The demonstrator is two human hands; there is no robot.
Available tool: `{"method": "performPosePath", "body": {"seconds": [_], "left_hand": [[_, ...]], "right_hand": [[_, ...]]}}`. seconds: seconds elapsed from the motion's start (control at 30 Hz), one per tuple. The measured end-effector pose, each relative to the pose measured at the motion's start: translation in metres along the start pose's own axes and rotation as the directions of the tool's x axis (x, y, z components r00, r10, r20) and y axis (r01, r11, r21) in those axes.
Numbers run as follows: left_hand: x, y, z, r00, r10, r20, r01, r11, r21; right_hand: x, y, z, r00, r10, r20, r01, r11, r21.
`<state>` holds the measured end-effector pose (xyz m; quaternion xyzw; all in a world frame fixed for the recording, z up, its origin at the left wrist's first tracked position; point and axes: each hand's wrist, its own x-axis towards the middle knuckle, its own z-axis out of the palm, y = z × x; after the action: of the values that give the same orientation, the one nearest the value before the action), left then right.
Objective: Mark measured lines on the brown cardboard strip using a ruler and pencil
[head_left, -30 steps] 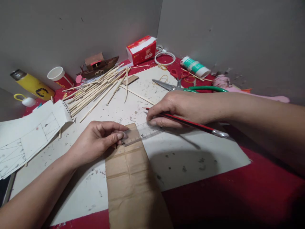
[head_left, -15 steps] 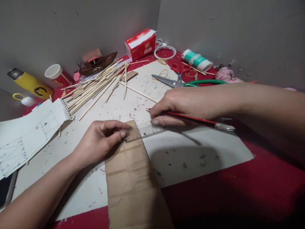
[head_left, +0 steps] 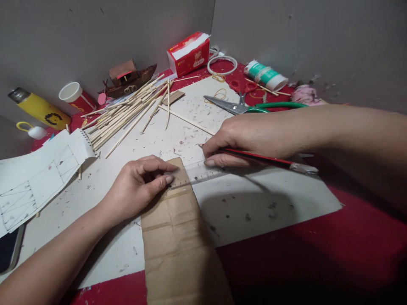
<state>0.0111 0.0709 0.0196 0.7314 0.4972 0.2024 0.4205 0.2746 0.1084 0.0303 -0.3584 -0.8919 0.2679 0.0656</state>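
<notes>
A clear ruler (head_left: 197, 174) lies across the top end of a creased brown cardboard strip (head_left: 174, 237), reaching past its right edge over the white board. My left hand (head_left: 140, 182) grips the ruler's left end between thumb and fingers, at the cardboard. In my right hand (head_left: 235, 142) is a red and black pencil (head_left: 263, 158), its tip pointing left above the board. The thumb and fingers of that hand also touch the ruler's right part.
Thin wooden sticks (head_left: 127, 112) lie piled behind my hands, near a model boat (head_left: 130, 80). Green-handled scissors (head_left: 235, 108) rest beyond my right hand. On the left are a notebook with drawings (head_left: 41, 178), a phone (head_left: 11, 250), a paper cup (head_left: 78, 97) and a yellow bottle (head_left: 40, 108).
The view has shifted slightly. Both hands, the ruler, the pencil and the cardboard keep nearly the same positions relative to one another.
</notes>
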Motion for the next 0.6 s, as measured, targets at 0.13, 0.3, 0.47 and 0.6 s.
{"method": "performPosePath", "body": {"seconds": [0.13,0.3,0.47,0.6], "left_hand": [[0.0000,-0.0010,0.0006,0.999,0.041,0.007,-0.041,0.998,0.037],[-0.0007,-0.0026,0.0010,0.997,0.068,0.026,-0.070,0.996,0.056],[-0.0005,-0.0032,0.0016,0.990,0.133,0.047,-0.137,0.985,0.102],[-0.0004,-0.0027,0.0017,0.986,0.159,0.058,-0.165,0.978,0.126]], "right_hand": [[0.0018,-0.0059,-0.0030,0.989,-0.014,0.147,0.027,0.996,-0.084],[0.0019,-0.0098,-0.0032,0.992,-0.002,0.129,0.015,0.994,-0.105],[0.0030,-0.0113,-0.0044,0.987,0.020,0.161,-0.005,0.996,-0.089],[0.0041,-0.0100,-0.0049,0.986,0.050,0.161,-0.032,0.993,-0.112]]}}
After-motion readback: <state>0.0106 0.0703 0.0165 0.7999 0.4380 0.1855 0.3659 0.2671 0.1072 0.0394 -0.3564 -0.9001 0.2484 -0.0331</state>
